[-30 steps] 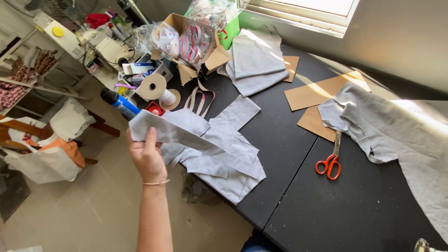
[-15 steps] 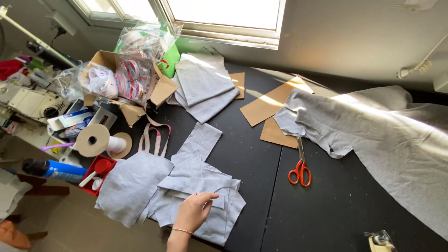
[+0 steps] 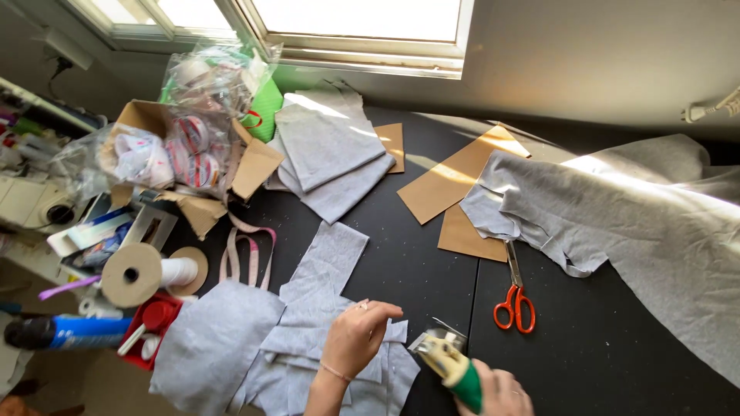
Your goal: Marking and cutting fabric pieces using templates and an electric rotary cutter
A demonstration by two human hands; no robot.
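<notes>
- My left hand (image 3: 356, 335) rests on the cut pieces (image 3: 308, 339), fingers curled loosely down, tips on the grey cloth and nothing pinched.
- Those pieces lie in an overlapping heap at the near left edge of the black table (image 3: 601, 362); a long strip runs from the heap up toward the middle.
- My right hand (image 3: 499, 394) is wrapped tight round a tool (image 3: 447, 360) with a green grip and a pale yellow body, at the bottom edge of the view.
- The tool's metal head points up and left, just beside the right edge of the heap; I cannot tell whether it touches the cloth.
- Right of the tool, orange scissors (image 3: 516, 296) lie flat, handles toward me, blades pointing away.
- The blade tips sit right at the hem of the big grey fabric (image 3: 617, 223), which spreads over the right side of the table.
- Brown card patterns (image 3: 451, 181) lie partly tucked under that fabric's left edge.
- Further back, under the window (image 3: 362, 23), a folded stack (image 3: 327, 150) of grey pieces.
- Left of the stack, an open cardboard box (image 3: 254, 166) stuffed with clear bags.
- Near left, a paper roll (image 3: 131, 273) and a white spool (image 3: 179, 271) side by side.
- A pink strap (image 3: 250, 258) loops between the roll and the heap.
- Lower left, a red tray (image 3: 158, 327) and a blue and black can (image 3: 58, 333) on its side.
</notes>
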